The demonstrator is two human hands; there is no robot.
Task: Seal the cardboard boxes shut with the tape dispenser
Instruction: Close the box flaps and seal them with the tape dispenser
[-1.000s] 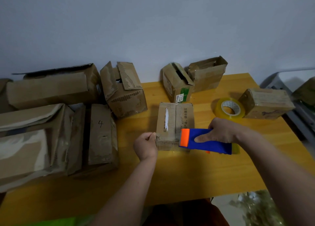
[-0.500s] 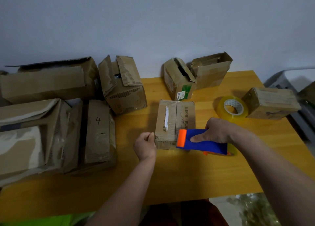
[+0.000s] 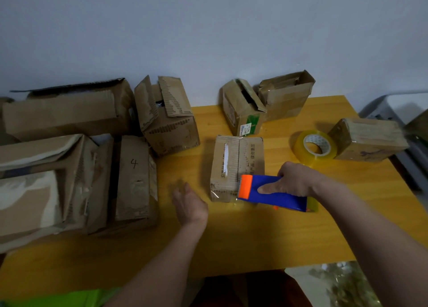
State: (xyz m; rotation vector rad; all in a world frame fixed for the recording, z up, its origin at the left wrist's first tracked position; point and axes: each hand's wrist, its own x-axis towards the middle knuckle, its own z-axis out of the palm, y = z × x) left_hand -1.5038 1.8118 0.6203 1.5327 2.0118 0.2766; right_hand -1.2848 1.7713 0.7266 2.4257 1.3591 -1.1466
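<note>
Gripping the blue plastic tape dispenser with the orange front end (image 3: 269,192), the right hand (image 3: 294,179) has its fingers curled over the top edge and its thumb laid flat along the blue side. The right forearm comes in from the lower right, and the dispenser is held on its side, its orange end against the near right corner of the small closed brown cardboard box (image 3: 236,165) that sits in the middle of the yellow wooden counter (image 3: 254,237). A short run of clear tape shows at that near corner of the box.

The left hand (image 3: 188,204) hovers just to the left of the small box, apart from it, palm down, its fingers loose and spread and holding nothing; it is blurred. Its forearm reaches up from the bottom centre.

A roll of clear yellowish packing tape (image 3: 316,148) stands tilted on the counter behind the right hand, beside a taped cardboard box (image 3: 368,140) at the right edge. Two open-flapped cardboard boxes (image 3: 266,105) stand against the wall behind the small box, and several larger worn cardboard boxes (image 3: 76,163) crowd the left side, one marked "4".
</note>
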